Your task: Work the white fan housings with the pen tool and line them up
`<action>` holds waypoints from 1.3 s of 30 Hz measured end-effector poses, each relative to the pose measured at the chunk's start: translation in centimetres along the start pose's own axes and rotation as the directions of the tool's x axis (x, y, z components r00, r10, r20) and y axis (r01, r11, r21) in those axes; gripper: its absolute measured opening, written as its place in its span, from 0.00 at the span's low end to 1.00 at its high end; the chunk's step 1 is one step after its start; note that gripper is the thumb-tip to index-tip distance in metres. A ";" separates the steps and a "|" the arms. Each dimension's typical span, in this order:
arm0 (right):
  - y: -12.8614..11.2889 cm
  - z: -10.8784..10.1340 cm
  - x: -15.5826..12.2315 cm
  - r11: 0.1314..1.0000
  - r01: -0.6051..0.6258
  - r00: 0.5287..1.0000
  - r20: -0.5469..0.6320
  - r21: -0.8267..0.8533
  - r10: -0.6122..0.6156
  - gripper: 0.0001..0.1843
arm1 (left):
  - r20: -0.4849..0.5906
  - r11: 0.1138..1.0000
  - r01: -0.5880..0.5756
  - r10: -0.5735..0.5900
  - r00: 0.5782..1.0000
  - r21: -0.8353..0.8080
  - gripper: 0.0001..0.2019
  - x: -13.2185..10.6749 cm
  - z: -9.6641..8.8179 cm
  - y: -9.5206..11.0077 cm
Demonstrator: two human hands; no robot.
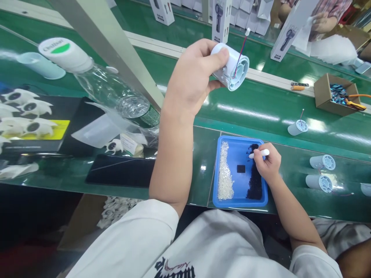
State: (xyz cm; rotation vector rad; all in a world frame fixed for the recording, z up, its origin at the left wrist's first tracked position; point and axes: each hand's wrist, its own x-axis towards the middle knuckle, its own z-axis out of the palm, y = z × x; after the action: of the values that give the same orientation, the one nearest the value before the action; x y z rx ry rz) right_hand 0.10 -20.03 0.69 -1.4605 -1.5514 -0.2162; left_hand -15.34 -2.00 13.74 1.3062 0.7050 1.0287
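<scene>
My left hand (pixel 193 73) is raised over the green surface and gripping a light blue plastic cylinder (pixel 224 61). Spokes show in the cylinder's open end, and a thin red and dark wire (pixel 242 48) with a white plug sticks up from it. Lower down, my right hand (pixel 269 164) pinches a white pen-like tool (pixel 263 153). Its tip is at the pile of tiny black parts (pixel 255 181) in a blue tray (pixel 216 173). White small parts (pixel 224 173) line the tray's left side, and a black square (pixel 240 168) lies mid-tray.
Similar blue cylinders (pixel 314 181) lie to the right. A cardboard box (pixel 326 98) holds small shiny parts and orange-handled pliers. At left are a clear bottle (pixel 107 85), a grey post (pixel 116 46) and white spiky pieces (pixel 34 125). Another person's hand (pixel 323 23) is at the far right.
</scene>
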 end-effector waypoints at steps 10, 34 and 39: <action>0.2 0.1 0.0 0.999 0.045 0.998 0.040 -0.017 -0.044 0.10 | 0.027 0.999 0.034 -0.034 0.999 0.021 0.09 -0.3 0.8 0.1; -1.5 -1.6 0.1 0.929 0.343 0.863 0.343 0.141 -0.371 0.18 | 0.010 0.999 0.036 -0.036 0.999 -0.011 0.09 -0.3 0.9 0.4; -2.0 -2.3 0.4 0.899 0.391 0.766 0.472 0.198 -0.437 0.16 | 0.009 0.998 0.056 -0.056 0.998 -0.005 0.07 -0.1 0.8 0.4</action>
State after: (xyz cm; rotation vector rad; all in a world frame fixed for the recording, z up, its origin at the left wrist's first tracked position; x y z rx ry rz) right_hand -0.41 -21.91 3.08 -1.1305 -2.2891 -0.0114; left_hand -14.78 -2.49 14.24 1.2791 0.7284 0.9787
